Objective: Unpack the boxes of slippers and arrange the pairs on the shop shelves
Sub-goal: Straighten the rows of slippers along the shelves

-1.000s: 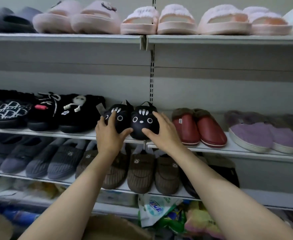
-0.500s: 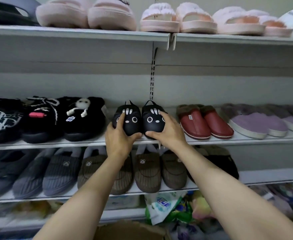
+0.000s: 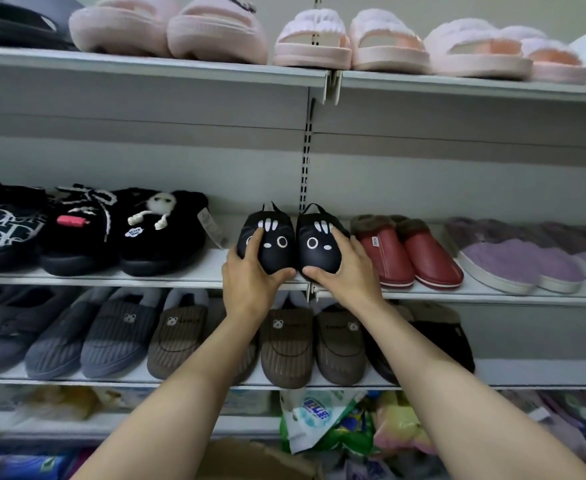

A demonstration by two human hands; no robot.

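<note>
Grip: my left hand was curled round the left cat-face slipper, thumb under the toe and fingers over the upper; my right hand held the right cat-face slipper the same way. Both grips were closed on the slippers, one each.
Where the pair was: on the middle shelf, toes towards me at the front lip, the two slippers touching side by side, right in front of the slotted upright.
Step in hand: as I judged it, setting this black pair down and squaring it up, not yet let go.
Next move: it called for a small nudge to line the toes with the neighbours, then loosening both grips and drawing my hands straight back.
Edges: the toes sat at the shelf's front edge, so a pull towards me risked tipping them off onto the brown bear slippers below.
Open room, left: a bare stretch of shelf lay between my pair and the black fluffy slippers, with a hang tag poking into it.
Open room, right: the red slippers stood just beside my right hand, so there was little slack that way.
Above: the upper shelf was well clear of my hands.
</note>
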